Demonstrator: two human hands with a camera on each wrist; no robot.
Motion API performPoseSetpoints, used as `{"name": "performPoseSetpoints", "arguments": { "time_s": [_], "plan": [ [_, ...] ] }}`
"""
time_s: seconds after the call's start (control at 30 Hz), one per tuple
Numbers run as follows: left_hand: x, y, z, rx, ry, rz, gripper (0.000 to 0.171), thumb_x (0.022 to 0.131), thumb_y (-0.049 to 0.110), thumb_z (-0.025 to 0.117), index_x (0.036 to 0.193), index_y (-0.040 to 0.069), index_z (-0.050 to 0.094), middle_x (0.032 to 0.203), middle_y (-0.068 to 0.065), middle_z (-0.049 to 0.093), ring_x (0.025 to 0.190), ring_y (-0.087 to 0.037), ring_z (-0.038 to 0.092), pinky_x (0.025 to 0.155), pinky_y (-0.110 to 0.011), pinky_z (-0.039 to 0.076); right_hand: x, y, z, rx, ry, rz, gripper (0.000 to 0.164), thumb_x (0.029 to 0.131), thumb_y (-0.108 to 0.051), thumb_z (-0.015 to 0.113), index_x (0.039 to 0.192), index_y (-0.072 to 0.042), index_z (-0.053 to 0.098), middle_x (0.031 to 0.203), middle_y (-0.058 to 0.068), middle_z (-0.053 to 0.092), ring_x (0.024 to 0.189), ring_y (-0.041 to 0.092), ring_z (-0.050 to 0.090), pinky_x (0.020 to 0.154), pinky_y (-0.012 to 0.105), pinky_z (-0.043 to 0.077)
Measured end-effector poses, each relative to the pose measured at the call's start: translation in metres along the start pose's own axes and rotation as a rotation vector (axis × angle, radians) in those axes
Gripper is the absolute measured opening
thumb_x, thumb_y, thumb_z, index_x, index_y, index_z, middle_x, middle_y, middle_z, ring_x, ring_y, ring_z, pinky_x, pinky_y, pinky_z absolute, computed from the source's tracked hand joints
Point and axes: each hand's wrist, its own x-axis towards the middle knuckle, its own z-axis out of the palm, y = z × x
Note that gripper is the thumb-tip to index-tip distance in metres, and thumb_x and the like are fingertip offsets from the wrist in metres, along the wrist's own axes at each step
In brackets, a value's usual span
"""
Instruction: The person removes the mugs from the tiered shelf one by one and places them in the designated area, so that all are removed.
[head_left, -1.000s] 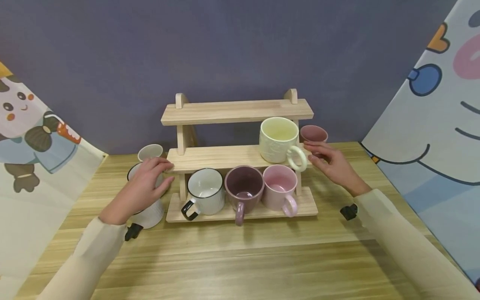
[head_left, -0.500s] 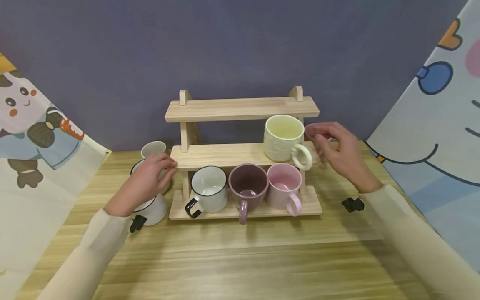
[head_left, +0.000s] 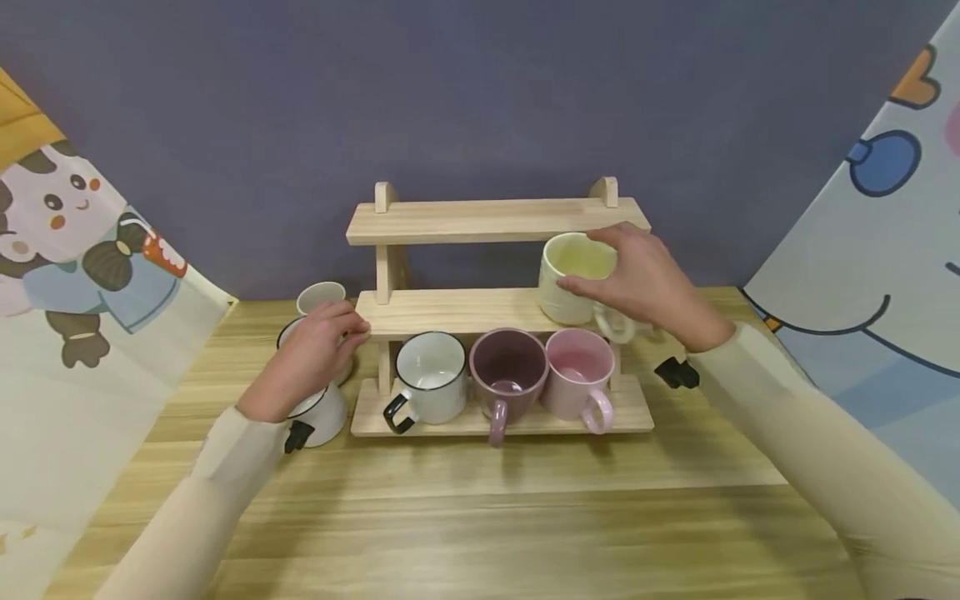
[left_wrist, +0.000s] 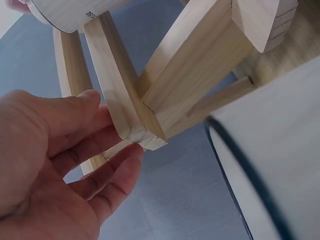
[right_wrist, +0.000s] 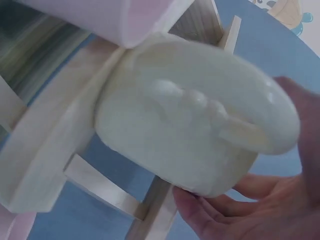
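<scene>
Mug [head_left: 561, 305], pale yellow, sits at two o'clock of the rack [head_left: 498, 218] on the middle shelf [head_left: 453, 312], your right hand [head_left: 645, 279] grasping its body, your left hand [head_left: 318, 350] pinching the shelf's nine-o'clock end, and swinging the handle [head_left: 617, 326] toward six could knock the pink mug [head_left: 573, 385] below.

My right grip [head_left: 636, 279] held a pale yellow mug [head_left: 557, 292]. My sleeves [head_left: 810, 467] were cream. I saw a white mug [head_left: 441, 403] with black rim and handle, a plum mug [head_left: 508, 362] and a pink mug [head_left: 567, 388], a blond wooden rack [head_left: 457, 311], a desk [head_left: 487, 525] streaked yellow-brown, a slate-blue backdrop [head_left: 487, 100] and a white cloth [head_left: 840, 267] printed with orange and blue shapes.
</scene>
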Motion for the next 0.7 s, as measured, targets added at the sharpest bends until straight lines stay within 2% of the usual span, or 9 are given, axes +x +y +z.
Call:
{"name": "performPoseSetpoints", "arguments": {
  "time_s": [0.17, 0.3, 0.4, 0.5, 0.7],
  "plan": [
    [0.004, 0.003, 0.0, 0.011, -0.009, -0.022, 0.004, 0.084, 0.0, 0.068, 0.085, -0.003, 0.068, 0.083, -0.007, 0.058, 0.08, -0.026, 0.052, 0.073, -0.041, 0.046, 0.005, -0.002, -0.006, -0.026, -0.055, 0.018, 0.089, 0.073, -0.06, 0.07, 0.13, 0.005, 0.051, 0.129, 0.023, 0.048, 0.117, 0.039, 0.045, 0.096, 0.052, 0.036],
    [0.004, 0.005, -0.002, 0.001, -0.044, -0.057, 0.005, 0.085, 0.001, 0.067, 0.084, -0.003, 0.068, 0.084, -0.008, 0.058, 0.082, -0.027, 0.053, 0.075, -0.042, 0.046, 0.009, -0.002, -0.006, -0.03, -0.063, 0.025, 0.087, 0.07, -0.057, 0.073, 0.129, 0.003, 0.053, 0.127, 0.02, 0.05, 0.116, 0.036, 0.045, 0.096, 0.05, 0.037],
    [0.005, 0.007, -0.004, -0.007, -0.068, -0.069, 0.005, 0.086, 0.001, 0.067, 0.086, -0.003, 0.069, 0.086, -0.008, 0.059, 0.083, -0.027, 0.053, 0.075, -0.042, 0.046, 0.005, -0.002, -0.008, -0.02, -0.047, 0.031, 0.086, 0.069, -0.056, 0.074, 0.131, 0.0, 0.053, 0.127, 0.018, 0.05, 0.115, 0.035, 0.045, 0.095, 0.05, 0.037],
    [0.004, 0.008, -0.006, -0.007, -0.087, -0.072, 0.005, 0.086, 0.001, 0.066, 0.088, -0.002, 0.07, 0.087, -0.008, 0.059, 0.083, -0.027, 0.053, 0.075, -0.042, 0.046, -0.004, -0.002, -0.016, -0.007, -0.012, 0.025, 0.088, 0.068, -0.056, 0.075, 0.133, -0.002, 0.052, 0.123, 0.016, 0.05, 0.108, 0.034, 0.046, 0.087, 0.049, 0.04],
    [0.003, 0.01, -0.009, -0.001, -0.108, -0.069, 0.006, 0.086, 0.0, 0.065, 0.089, -0.003, 0.069, 0.088, -0.009, 0.059, 0.083, -0.028, 0.054, 0.076, -0.043, 0.046, -0.028, 0.004, -0.046, -0.031, 0.099, 0.005, 0.084, 0.069, -0.05, 0.077, 0.133, -0.002, 0.052, 0.116, 0.014, 0.049, 0.095, 0.031, 0.047, 0.073, 0.045, 0.037]
  ]
}}
